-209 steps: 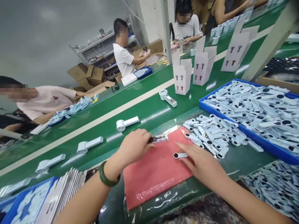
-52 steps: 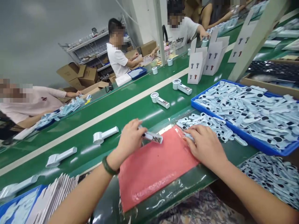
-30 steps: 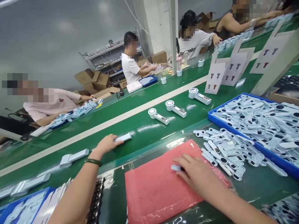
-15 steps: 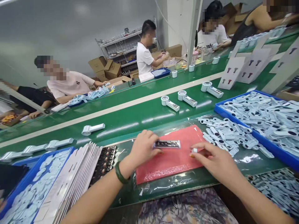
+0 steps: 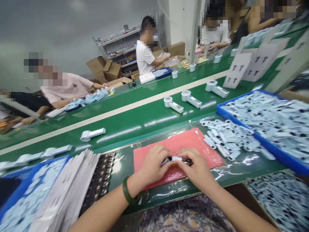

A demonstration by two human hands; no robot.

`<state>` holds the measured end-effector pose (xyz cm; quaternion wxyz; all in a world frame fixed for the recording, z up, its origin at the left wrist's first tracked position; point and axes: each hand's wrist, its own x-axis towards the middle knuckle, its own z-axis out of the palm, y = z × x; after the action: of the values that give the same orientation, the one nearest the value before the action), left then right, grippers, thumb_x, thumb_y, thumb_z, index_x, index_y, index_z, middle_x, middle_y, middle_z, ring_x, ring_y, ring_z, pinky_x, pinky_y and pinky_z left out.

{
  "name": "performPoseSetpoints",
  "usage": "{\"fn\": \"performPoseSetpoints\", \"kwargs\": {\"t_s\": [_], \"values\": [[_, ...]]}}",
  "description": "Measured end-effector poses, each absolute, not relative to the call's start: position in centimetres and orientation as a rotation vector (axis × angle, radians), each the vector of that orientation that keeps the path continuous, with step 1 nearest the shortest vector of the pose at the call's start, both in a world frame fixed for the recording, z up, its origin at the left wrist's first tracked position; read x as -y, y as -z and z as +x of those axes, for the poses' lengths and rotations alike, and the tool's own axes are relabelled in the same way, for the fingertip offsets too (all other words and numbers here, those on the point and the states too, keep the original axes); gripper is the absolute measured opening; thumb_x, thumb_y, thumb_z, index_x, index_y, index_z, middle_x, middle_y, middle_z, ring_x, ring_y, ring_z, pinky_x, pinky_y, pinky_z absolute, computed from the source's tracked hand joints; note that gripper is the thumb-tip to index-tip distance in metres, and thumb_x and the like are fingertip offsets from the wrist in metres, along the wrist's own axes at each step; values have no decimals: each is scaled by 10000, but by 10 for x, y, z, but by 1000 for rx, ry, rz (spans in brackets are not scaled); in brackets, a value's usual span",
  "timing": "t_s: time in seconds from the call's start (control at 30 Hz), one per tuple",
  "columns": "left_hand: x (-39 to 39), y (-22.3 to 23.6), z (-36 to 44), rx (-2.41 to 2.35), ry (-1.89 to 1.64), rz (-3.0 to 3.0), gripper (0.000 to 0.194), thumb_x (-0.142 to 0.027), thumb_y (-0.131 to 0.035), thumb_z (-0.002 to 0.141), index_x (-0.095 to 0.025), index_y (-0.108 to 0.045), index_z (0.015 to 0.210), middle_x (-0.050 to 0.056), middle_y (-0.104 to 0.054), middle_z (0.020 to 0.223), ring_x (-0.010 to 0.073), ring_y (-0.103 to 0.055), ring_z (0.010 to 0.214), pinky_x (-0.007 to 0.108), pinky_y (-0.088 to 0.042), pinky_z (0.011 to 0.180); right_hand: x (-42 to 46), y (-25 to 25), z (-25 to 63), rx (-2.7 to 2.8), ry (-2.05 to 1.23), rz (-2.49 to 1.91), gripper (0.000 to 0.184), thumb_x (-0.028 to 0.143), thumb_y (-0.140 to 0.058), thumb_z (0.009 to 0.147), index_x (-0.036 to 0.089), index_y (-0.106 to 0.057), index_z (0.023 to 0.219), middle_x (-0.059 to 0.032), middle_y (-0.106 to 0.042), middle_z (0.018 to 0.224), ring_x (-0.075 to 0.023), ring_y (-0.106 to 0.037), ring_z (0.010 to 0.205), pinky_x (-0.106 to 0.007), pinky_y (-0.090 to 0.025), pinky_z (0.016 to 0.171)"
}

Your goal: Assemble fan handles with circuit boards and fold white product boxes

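While both hands, the left hand (image 5: 152,166) and right hand (image 5: 196,167), pinch together on a pale cover strip (image 5: 175,159) over the handle piece (image 5: 187,161) (on the pink mat (image 5: 193,141)), seating it seems underway, and pressing it flush likely comes next, toward three o'clock.

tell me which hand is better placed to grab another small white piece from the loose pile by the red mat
Right, I'd judge. The right hand sits on the side of the red mat nearest the loose pile. The left hand is farther off and would have to cross over the part that both hands hold.
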<state>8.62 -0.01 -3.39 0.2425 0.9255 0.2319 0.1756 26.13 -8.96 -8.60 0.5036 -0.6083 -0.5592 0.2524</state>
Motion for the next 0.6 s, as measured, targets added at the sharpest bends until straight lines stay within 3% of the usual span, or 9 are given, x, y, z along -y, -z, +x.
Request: {"fn": "performPoseSetpoints", "kwargs": {"t_s": [0.27,0.4,0.6], "values": [[-12,48,86,-659,-543,2527,142,-220,-537,935,-278,-666,944,51,-677,1018,217,-649,982,368,-570,817,79,68,266,1434,-710,-1523,56,175,-629,908,221,-630,876,-15,-692,978,-192,-623,960,-358,-461,910],[-8,47,81,-604,-620,2640,130,-256,-571,914,-314,-674,966,51,-696,1063,263,-642,1122,405,-587,860,80,63,273,1497,-754,-1524,54,212,-693,867,245,-655,886,19,-694,996,-180,-633,975,-342,-467,925],[26,41,71,-725,-572,2645,160,-270,-599,919,-290,-649,1070,61,-714,1084,285,-629,1152,472,-578,912,108,60,272,1686,-753,-1534,410,243,-689,885,248,-584,1281,-46,-644,1262,-239,-554,1184,-416,-407,1041]]}}
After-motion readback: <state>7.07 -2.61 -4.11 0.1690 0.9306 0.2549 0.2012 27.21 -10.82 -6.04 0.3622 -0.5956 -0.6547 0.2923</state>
